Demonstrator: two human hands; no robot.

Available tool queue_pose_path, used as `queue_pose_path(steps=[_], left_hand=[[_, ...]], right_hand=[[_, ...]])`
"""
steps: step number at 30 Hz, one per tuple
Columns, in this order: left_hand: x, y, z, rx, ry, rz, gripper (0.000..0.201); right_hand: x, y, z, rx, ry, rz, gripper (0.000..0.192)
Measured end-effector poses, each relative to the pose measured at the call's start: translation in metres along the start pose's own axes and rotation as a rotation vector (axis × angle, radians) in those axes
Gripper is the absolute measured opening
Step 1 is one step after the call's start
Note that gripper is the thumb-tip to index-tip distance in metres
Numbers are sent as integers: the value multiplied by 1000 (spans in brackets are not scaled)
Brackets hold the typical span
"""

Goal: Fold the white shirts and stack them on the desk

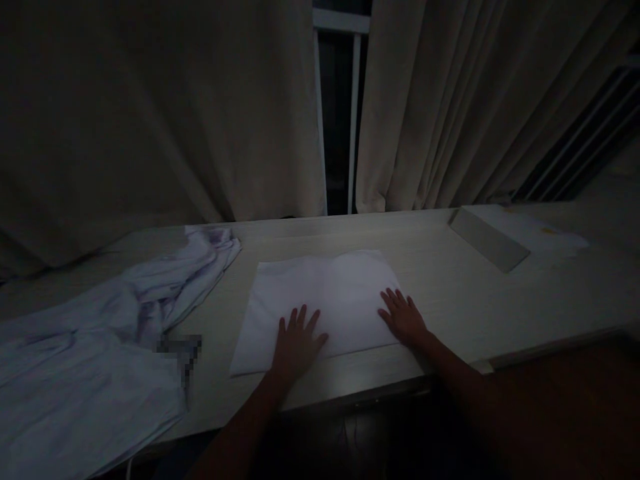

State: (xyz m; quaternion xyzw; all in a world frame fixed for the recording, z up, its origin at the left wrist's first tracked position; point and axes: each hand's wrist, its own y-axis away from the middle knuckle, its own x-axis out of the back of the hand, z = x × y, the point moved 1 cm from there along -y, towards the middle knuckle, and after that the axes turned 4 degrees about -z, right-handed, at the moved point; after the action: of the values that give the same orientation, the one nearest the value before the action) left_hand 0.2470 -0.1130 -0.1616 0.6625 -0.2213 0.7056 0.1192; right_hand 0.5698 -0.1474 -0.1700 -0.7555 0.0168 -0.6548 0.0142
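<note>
A flat, pale white rectangular folded cloth (pixel 320 300) is seen lying on the light wooden bench (pixel 450 293), squared up and smoothed; judging by this, the folding is largely done, and only pressing or a further fold appears left. The left hand (pixel 296 343) is laid open and flat on its near edge, the right hand (pixel 403 317) flat on its near right corner; nothing is gripped. Its long axis runs left to right. A crumpled white garment (pixel 115 333) is heaped well apart to the left.
</note>
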Motion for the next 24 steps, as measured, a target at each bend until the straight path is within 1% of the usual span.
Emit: queue_pose_path(steps=[1,3,5,7,9,12,14,16,19,24], left_hand=[[0,-1,0,-1,2,-2,67],[-1,-2,2,-2,6,-7,67],[-1,-1,2,3,6,-8,67],[-1,2,-3,46,-3,4,68],[-1,10,-13,139,-23,28,71],[1,31,-36,291,-53,80,75],[2,45,-47,354,-56,108,77],[4,54,-52,390,-46,120,79],[4,57,-51,399,-26,117,80],[3,55,-44,339,-21,97,79]], right_hand=[[0,1,11,-36,11,7,68],[-3,3,22,-73,28,23,69],[-6,4,22,-82,37,38,69],[-8,4,20,-77,40,43,69],[-9,5,19,-70,40,44,69],[-10,7,20,-54,45,44,68],[-11,7,21,-47,51,53,68],[-13,7,22,-47,55,57,67],[-15,8,25,-43,69,50,67],[-16,12,35,-47,111,64,67]])
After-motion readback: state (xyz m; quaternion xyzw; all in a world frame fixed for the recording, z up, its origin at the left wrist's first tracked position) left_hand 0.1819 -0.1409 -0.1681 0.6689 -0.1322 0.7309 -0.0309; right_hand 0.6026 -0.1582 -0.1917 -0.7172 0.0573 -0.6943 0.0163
